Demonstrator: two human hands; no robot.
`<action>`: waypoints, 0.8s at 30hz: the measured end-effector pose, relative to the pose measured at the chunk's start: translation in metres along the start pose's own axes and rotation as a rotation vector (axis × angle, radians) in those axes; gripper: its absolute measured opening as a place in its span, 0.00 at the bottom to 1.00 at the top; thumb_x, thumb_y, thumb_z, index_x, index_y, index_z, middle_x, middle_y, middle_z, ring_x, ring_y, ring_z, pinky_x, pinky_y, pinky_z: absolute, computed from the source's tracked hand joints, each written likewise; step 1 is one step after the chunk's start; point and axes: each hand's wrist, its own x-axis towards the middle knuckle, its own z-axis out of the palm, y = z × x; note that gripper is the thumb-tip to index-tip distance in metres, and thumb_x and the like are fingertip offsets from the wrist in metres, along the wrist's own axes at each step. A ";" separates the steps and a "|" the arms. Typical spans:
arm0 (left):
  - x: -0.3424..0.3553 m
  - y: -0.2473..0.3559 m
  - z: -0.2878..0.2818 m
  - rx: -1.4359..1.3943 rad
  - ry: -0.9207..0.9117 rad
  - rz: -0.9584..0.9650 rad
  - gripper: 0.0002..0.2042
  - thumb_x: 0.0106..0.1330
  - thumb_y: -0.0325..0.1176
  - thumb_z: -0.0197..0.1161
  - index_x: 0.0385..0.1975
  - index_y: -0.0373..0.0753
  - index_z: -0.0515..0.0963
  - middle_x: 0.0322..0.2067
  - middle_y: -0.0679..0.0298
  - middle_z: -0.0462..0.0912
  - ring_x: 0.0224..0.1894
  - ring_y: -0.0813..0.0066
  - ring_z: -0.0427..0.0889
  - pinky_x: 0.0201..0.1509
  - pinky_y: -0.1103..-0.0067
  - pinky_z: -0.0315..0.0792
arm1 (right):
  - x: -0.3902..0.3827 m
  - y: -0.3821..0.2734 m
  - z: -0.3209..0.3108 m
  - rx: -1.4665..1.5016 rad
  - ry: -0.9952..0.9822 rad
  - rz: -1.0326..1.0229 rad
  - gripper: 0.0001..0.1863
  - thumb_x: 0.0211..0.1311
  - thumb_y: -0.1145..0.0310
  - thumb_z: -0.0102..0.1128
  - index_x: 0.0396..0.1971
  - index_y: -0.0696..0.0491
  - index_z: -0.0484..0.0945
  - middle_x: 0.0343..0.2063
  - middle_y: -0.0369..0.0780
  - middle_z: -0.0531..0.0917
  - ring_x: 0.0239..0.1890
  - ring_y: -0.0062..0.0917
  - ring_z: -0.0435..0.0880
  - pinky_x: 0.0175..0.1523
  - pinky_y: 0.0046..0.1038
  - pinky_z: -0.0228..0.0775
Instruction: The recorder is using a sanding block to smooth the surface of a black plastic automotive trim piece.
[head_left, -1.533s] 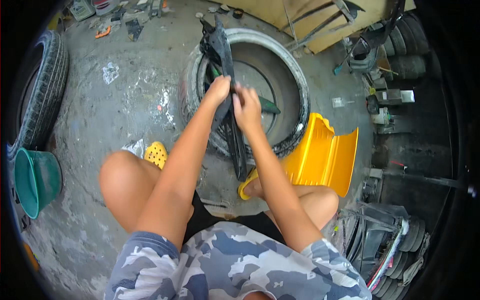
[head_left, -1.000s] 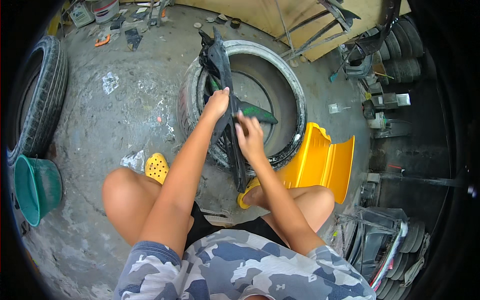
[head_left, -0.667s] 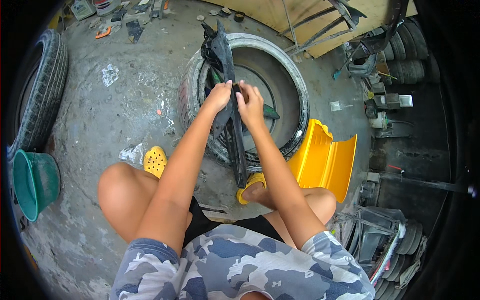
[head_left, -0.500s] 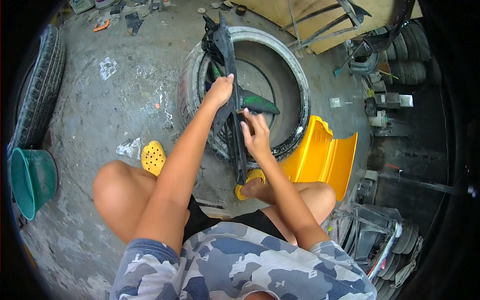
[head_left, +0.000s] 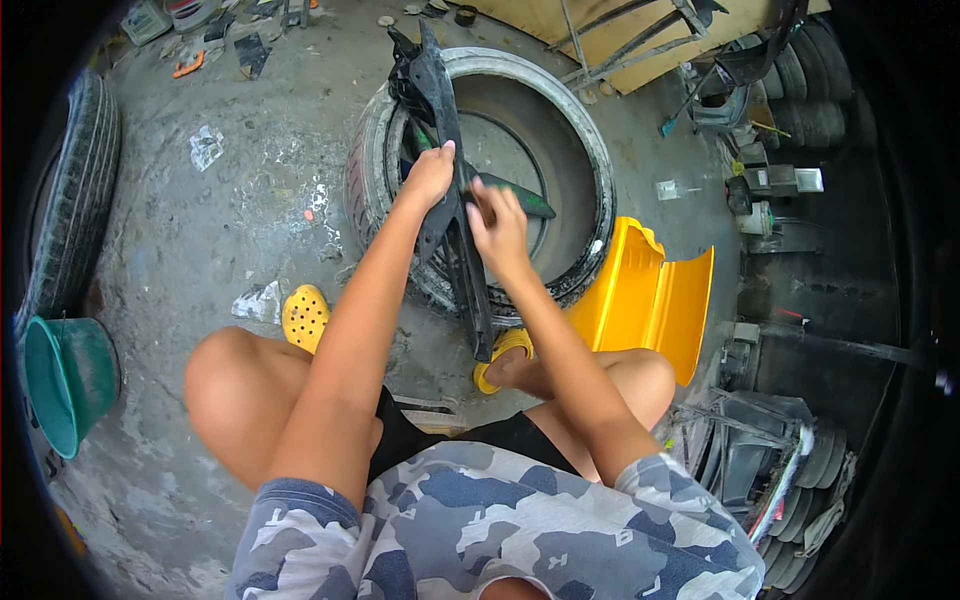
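My left hand (head_left: 430, 176) is closed around a long black plastic part (head_left: 470, 290), which lies lengthwise across an upturned-open tire (head_left: 585, 135) on the floor. My right hand (head_left: 496, 228) is just right of that part, fingers curled at its edge over something small and dark that I cannot make out; the fingertips are blurred. A green-and-black piece (head_left: 520, 200) lies inside the tire beneath the black part, partly hidden by it and by my hands.
A yellow plastic panel (head_left: 640, 300) lies right of the tire. A teal basin (head_left: 75, 390) and another tire (head_left: 75, 200) stand at the left. A metal frame (head_left: 640, 45) is at the back; stacked tires (head_left: 800, 90) and clutter line the right side. My legs are folded below.
My right hand has shifted repeatedly along the black part, most recently slightly upward and left from a lower spot. My left hand keeps its grip on the part.
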 end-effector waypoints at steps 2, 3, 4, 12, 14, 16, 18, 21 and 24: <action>0.003 0.006 0.008 -0.029 -0.020 0.053 0.29 0.74 0.51 0.40 0.49 0.28 0.77 0.47 0.43 0.81 0.54 0.53 0.78 0.59 0.71 0.65 | 0.045 0.005 0.004 -0.109 0.057 -0.116 0.17 0.54 0.76 0.61 0.46 0.56 0.77 0.33 0.48 0.76 0.38 0.45 0.75 0.46 0.40 0.68; 0.004 0.005 0.005 -0.060 -0.006 0.087 0.29 0.74 0.51 0.40 0.49 0.28 0.76 0.47 0.44 0.81 0.54 0.54 0.78 0.60 0.71 0.65 | 0.058 0.005 0.011 -0.117 0.076 -0.154 0.18 0.54 0.76 0.61 0.47 0.56 0.77 0.33 0.48 0.76 0.38 0.46 0.75 0.46 0.40 0.68; 0.001 0.003 0.005 -0.068 -0.008 0.069 0.28 0.74 0.50 0.39 0.51 0.28 0.76 0.49 0.45 0.80 0.56 0.56 0.77 0.61 0.71 0.64 | 0.050 0.004 0.012 -0.137 0.085 -0.144 0.18 0.54 0.76 0.61 0.47 0.56 0.77 0.33 0.48 0.76 0.39 0.47 0.75 0.45 0.41 0.68; -0.006 0.008 0.007 -0.005 0.025 0.056 0.30 0.73 0.50 0.37 0.45 0.25 0.77 0.48 0.36 0.77 0.57 0.42 0.73 0.61 0.65 0.64 | -0.018 0.004 -0.012 -0.023 0.021 0.006 0.16 0.54 0.77 0.63 0.45 0.58 0.78 0.31 0.45 0.77 0.35 0.36 0.78 0.43 0.32 0.69; 0.008 0.002 0.003 0.005 0.000 0.094 0.30 0.73 0.50 0.36 0.45 0.25 0.77 0.48 0.36 0.76 0.57 0.42 0.72 0.61 0.64 0.64 | 0.016 0.003 -0.004 -0.055 0.058 -0.062 0.17 0.54 0.75 0.61 0.46 0.56 0.78 0.33 0.46 0.77 0.39 0.43 0.76 0.46 0.38 0.68; 0.006 -0.002 0.000 -0.015 -0.054 0.108 0.30 0.73 0.50 0.36 0.46 0.24 0.76 0.48 0.36 0.76 0.57 0.42 0.72 0.61 0.65 0.63 | 0.011 0.001 0.002 -0.007 0.058 -0.025 0.16 0.54 0.75 0.61 0.45 0.56 0.78 0.33 0.47 0.77 0.38 0.43 0.76 0.45 0.37 0.68; 0.000 -0.007 0.004 0.004 -0.016 0.082 0.31 0.74 0.51 0.36 0.47 0.24 0.76 0.48 0.39 0.78 0.56 0.47 0.75 0.61 0.67 0.64 | -0.032 -0.006 -0.002 0.002 0.045 -0.006 0.17 0.54 0.77 0.61 0.46 0.57 0.78 0.32 0.47 0.77 0.38 0.43 0.76 0.45 0.37 0.68; 0.006 -0.008 0.000 0.035 0.032 0.064 0.32 0.74 0.53 0.37 0.47 0.23 0.75 0.46 0.42 0.81 0.52 0.52 0.79 0.58 0.69 0.66 | -0.062 -0.010 -0.013 0.014 0.026 0.014 0.17 0.54 0.78 0.60 0.46 0.57 0.78 0.31 0.45 0.76 0.37 0.42 0.75 0.45 0.37 0.69; 0.012 -0.004 0.007 0.001 -0.055 0.028 0.33 0.72 0.51 0.36 0.46 0.18 0.74 0.50 0.31 0.73 0.61 0.43 0.70 0.65 0.64 0.60 | -0.017 -0.006 -0.008 -0.135 0.065 -0.088 0.15 0.54 0.77 0.60 0.44 0.57 0.78 0.32 0.47 0.76 0.38 0.43 0.75 0.45 0.39 0.68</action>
